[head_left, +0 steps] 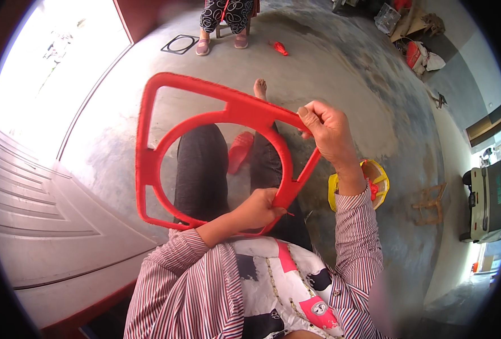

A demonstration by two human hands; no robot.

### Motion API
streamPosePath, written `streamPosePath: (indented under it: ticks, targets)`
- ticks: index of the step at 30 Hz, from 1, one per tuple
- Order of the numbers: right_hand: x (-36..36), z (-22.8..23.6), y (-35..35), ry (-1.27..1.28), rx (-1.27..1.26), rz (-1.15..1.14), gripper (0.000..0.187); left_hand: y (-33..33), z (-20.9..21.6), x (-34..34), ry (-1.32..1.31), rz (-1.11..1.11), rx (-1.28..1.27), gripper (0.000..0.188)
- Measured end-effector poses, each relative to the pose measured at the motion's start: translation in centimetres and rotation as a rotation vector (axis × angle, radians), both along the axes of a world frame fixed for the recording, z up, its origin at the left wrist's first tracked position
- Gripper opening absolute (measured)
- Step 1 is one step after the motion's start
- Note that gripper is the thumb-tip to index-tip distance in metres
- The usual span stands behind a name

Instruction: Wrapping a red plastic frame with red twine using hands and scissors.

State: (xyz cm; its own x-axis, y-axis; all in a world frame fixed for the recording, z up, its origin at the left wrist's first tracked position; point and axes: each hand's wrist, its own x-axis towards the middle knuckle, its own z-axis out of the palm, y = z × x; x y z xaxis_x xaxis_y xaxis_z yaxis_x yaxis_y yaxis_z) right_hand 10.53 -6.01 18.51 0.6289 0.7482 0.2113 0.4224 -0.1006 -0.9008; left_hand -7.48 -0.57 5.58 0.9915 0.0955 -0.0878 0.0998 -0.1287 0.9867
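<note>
A red rectangular frame [249, 109] with a round ring inside it is held tilted above my lap. Short red bridges join the ring to the outer frame, and its surface looks like cloth or yarn winding. My left hand [255, 211] is closed round the ring's lower right side, where a short red strand sticks out by the fingers. At the upper right corner my right hand [328, 129] grips the frame, thumb on top and fingers partly hidden behind it. My dark trousers [201, 164] show through the ring.
A seated person [227, 16] faces me, with a black frame [180, 44] and a red bundle [280, 48] on the floor nearby. By my right forearm stands a yellow container [381, 183] with red material. Farther right is a wooden stool [430, 204]; a panelled door [52, 209] is left.
</note>
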Motion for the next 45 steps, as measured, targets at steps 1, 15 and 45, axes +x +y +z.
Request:
streamPosePath:
  ticks: [1,15,45]
  targets:
    - [-0.1,0.3,0.1,-0.004,0.03,0.044,0.024,-0.1,-0.1,0.1,-0.018,-0.001,-0.032,0.022]
    - [-0.3,1.5,0.7,0.072,-0.175,0.262,0.016,0.1,-0.2,0.3,-0.052,-0.053,-0.055,0.026]
    - [1.1,0.3,2.1,0.352,-0.195,0.385,0.019,0.0,-0.6,0.3,-0.024,-0.017,0.003,0.016]
